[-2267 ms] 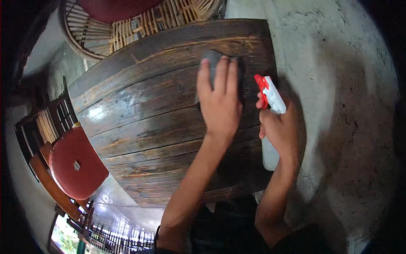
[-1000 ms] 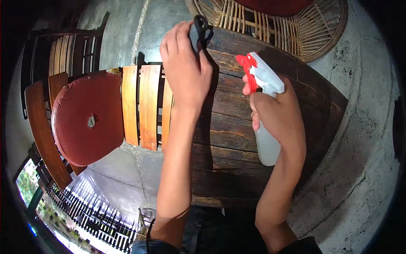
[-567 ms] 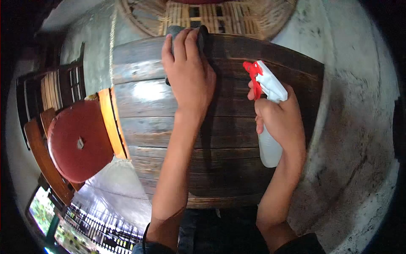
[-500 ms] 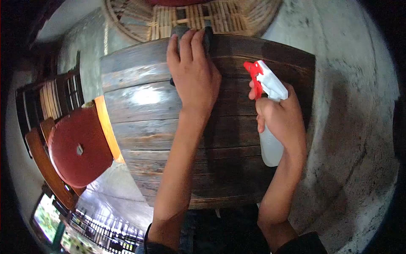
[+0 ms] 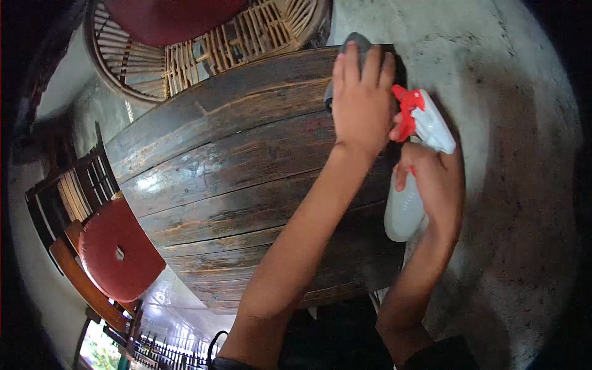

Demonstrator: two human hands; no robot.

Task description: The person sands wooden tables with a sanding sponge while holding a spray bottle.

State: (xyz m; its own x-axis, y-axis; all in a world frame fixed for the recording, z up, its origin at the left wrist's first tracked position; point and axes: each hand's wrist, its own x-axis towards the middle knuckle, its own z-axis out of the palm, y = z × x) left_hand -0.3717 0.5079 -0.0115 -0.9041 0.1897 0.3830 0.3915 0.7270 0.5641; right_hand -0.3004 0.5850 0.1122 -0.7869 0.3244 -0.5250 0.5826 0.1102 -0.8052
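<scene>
My left hand (image 5: pixel 362 108) presses a dark grey cloth (image 5: pixel 356 42) onto the wooden table (image 5: pixel 234 154) near its far right corner. The fingers lie over the cloth, which shows past the fingertips and beside the palm. Just to the right, my right hand (image 5: pixel 435 176) grips a spray bottle (image 5: pixel 404 213) by its neck. The bottle has a whitish translucent body, a white head and a red nozzle and trigger. It is held upright at the table's right edge, the nozzle close to my left hand.
A round rattan chair (image 5: pixel 216 52) with a dark red cushion (image 5: pixel 172 18) stands beyond the far edge. On the left is a wooden chair with a red seat (image 5: pixel 120 250). Grey concrete floor (image 5: pixel 512 185) lies to the right of the table.
My left hand has slid the cloth rightward along the far edge to the corner. The right hand with the spray bottle sits slightly further right, and the view has shifted.
</scene>
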